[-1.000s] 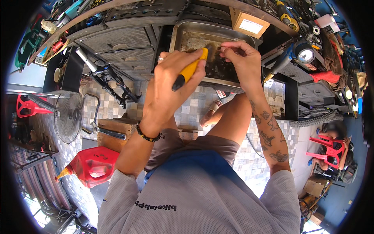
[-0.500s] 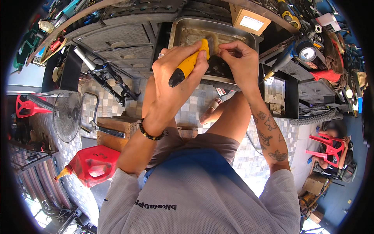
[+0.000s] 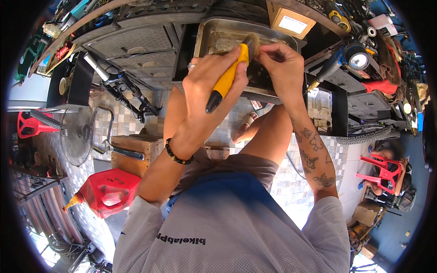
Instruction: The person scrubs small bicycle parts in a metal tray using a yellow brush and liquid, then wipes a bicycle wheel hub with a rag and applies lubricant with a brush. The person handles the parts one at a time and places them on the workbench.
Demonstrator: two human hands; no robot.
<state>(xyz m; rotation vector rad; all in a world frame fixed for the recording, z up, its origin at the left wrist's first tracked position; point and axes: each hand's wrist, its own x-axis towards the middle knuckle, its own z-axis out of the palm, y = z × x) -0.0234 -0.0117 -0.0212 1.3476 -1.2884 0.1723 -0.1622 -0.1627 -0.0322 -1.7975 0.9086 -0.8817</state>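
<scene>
The yellow-handled brush with a black butt end (image 3: 230,75) has moved a little farther from the person and to the right since half a second ago, its handle now pointing more directly away from the body. The left hand (image 3: 211,79), wrapped around the handle, has moved with it; the right hand (image 3: 287,66) has stayed in nearly the same place. The brush's pale bristles are over the shallow grey metal tray (image 3: 200,43), close beside the right hand's fingertips. That hand's thumb and forefinger come together; whether a small part sits between them, I cannot tell.

Both hands hide part of the tray's inside. A brown cardboard box with a white label (image 3: 291,22) stands at its far right corner, crowding that side. Dark drawer fronts (image 3: 132,45) lie to the left, with a black bicycle fork with a silver steerer tube (image 3: 120,88) before them. Nearer the person, on the left, are a wooden crate (image 3: 129,163) bearing a metal wrench (image 3: 129,153) and a red plastic jug with a yellow spout (image 3: 107,184).
</scene>
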